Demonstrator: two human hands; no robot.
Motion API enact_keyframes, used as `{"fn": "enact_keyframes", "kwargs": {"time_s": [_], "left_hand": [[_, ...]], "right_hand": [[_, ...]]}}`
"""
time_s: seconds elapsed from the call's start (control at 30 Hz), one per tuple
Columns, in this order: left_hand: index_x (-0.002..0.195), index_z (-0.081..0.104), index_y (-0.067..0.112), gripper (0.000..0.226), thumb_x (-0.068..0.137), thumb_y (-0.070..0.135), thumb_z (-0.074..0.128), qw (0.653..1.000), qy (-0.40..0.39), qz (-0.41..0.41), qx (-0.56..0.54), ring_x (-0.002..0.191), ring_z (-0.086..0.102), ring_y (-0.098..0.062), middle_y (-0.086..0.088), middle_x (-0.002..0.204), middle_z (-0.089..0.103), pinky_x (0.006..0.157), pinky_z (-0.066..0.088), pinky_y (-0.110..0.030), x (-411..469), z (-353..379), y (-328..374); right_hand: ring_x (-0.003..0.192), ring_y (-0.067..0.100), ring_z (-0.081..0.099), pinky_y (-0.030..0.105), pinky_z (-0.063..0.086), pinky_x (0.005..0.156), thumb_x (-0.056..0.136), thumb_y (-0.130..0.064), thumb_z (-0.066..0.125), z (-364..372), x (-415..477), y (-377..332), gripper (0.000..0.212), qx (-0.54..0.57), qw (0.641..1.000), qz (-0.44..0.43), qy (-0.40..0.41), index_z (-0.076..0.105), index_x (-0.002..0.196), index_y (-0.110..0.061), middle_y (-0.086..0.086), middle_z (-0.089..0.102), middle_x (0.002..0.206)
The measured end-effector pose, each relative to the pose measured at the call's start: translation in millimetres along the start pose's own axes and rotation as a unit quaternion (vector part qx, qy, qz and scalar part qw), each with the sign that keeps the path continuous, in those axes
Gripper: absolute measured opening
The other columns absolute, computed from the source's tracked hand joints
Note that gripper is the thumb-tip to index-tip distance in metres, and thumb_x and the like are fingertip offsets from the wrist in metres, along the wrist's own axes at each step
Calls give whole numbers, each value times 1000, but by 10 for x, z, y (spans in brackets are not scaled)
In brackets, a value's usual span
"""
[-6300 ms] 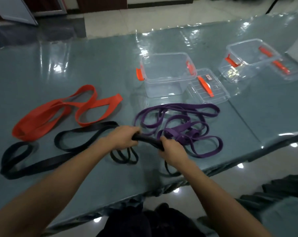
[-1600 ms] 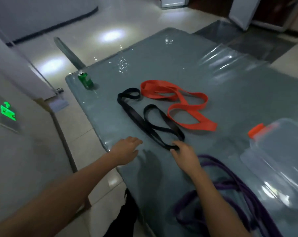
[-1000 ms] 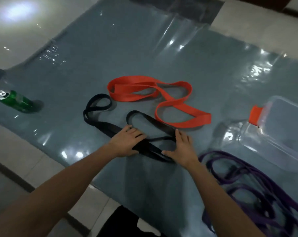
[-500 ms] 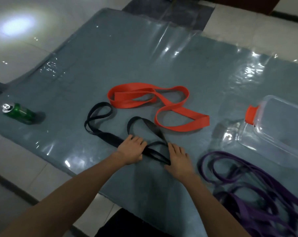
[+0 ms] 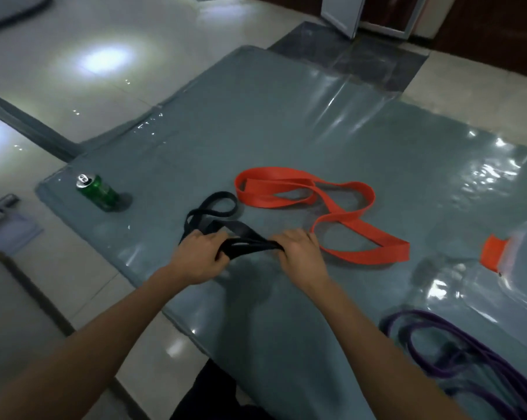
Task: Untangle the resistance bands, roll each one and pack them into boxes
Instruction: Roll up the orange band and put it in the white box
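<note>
The person's left grip [image 5: 200, 256] is curled round several strands of the black band [image 5: 235, 228], knuckles up, thumb side toward the middle of the table [image 5: 286, 131]. The right grip [image 5: 298, 253] is curled the same way round the other end of that gathered stretch, so both grips pinch the black band between fingers and palm. The short length between them is held just above the table near its front edge, and a narrow gap shows between 2 of the strands. Beyond the left grip the rest of the black band trails away across the table and ends in 1 flat loop, which lies just beside the left end of the red band [image 5: 368, 254]; whether the 2 touch there I cannot tell. The red band lies flat and twisted behind the grips, and its nearest strip passes close beside the right grip's knuckles. A tangle of purple band [image 5: 421, 313] lies at the lower right, well apart from both grips, with part of it cut off by the picture's edge. At the right edge stands a clear plastic box [image 5: 525, 253] with an orange latch [image 5: 494, 253] on its near side; only part of it shows. A green can [image 5: 97, 192] stands upright near the table's left corner. The table wears a glossy, wrinkled clear cover, and pale floor tiles [image 5: 74, 86] reflect lamps around it.
</note>
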State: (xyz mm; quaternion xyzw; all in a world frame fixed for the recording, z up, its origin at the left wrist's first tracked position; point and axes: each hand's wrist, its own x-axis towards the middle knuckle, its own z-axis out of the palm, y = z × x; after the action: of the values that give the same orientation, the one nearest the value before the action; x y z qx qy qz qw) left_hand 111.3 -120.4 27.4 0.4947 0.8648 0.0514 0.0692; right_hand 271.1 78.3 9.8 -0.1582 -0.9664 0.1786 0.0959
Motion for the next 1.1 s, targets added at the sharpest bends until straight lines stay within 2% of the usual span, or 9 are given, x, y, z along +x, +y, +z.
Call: {"fn": "enact_keyframes", "kwargs": {"time_s": [0.1, 0.3, 0.4, 0.53, 0.63, 0.73, 0.8, 0.9, 1.1], "left_hand": [[126, 58, 22, 50, 80, 35, 46, 997, 41, -52, -26, 70, 64, -34, -6, 99, 73, 66, 51, -35, -71, -17, -479], [120, 66, 27, 50, 81, 40, 37, 994, 38, -98, -17, 69, 65, -26, 1, 97, 74, 77, 46, -36, -88, 33, -1431], [115, 68, 28, 45, 79, 38, 43, 992, 16, -123, 7, 84, 63, -26, 2, 91, 71, 85, 37, -40, 17, 114, -1762], [127, 62, 21, 57, 80, 43, 37, 985, 3, -168, -32, 129, 46, -32, -10, 139, 54, 101, 35, -49, 120, 257, -1866], [155, 25, 17, 77, 91, 57, 41, 965, -58, -219, -133, 149, 18, -32, -11, 164, 17, 116, 24, -51, 137, 421, -1769], [159, 3, 13, 112, 80, 74, 53, 962, -100, -209, -144, 146, 23, -31, -10, 163, 19, 115, 28, -49, 149, 586, -1757], [158, 5, 8, 116, 76, 69, 60, 972, -94, -188, -107, 138, 33, -31, -11, 157, 30, 107, 35, -47, 166, 648, -1813], [157, 13, 5, 108, 77, 53, 67, 978, -92, -167, -81, 130, 40, -31, -12, 150, 38, 99, 40, -45, 205, 650, -1896], [148, 30, 8, 73, 84, 19, 63, 972, -108, -157, -138, 121, 47, -31, -13, 134, 48, 91, 48, -41, 336, 492, -2097]], "right_hand": [[102, 21, 57, 35, 35, 82, 87, -23, 64, 160, 528, -305, 22, -11, 998, -46, -30, 70, 108, -28, -6, 66, 101], [125, 23, 48, 37, 33, 96, 89, -20, 65, 711, 1476, -829, 30, -21, 988, -85, -126, 64, 119, -20, -3, 57, 133], [139, 24, 39, 43, 34, 105, 88, -16, 65, 966, 1869, -961, 32, -47, 982, -89, -162, 63, 120, -19, 1, 44, 152], [150, 28, 20, 46, 29, 113, 85, -16, 65, 1202, 2245, -1072, 25, -126, 966, -124, -190, 65, 110, -17, 7, 21, 164], [154, 29, 5, 51, 16, 119, 82, -16, 67, 1314, 2467, -1114, 29, -169, 948, -173, -205, 61, 111, -15, 10, 8, 167], [153, 30, 6, 47, -1, 123, 84, -17, 66, 1416, 2638, -1156, 59, -208, 914, -222, -268, 43, 138, -7, 13, 15, 164], [147, 32, 25, 46, -2, 123, 83, -19, 67, 1460, 2713, -1177, 72, -214, 901, -227, -301, 32, 145, -3, 17, 37, 153], [125, 35, 48, 45, 16, 120, 81, -23, 69, 1453, 2766, -1166, 75, -179, 906, -206, -322, 31, 144, -4, 19, 52, 133], [122, 33, 47, 45, 37, 97, 81, -31, 69, 1421, 2732, -1184, 67, -221, 906, -189, -308, 43, 139, -10, 14, 54, 131]]}}
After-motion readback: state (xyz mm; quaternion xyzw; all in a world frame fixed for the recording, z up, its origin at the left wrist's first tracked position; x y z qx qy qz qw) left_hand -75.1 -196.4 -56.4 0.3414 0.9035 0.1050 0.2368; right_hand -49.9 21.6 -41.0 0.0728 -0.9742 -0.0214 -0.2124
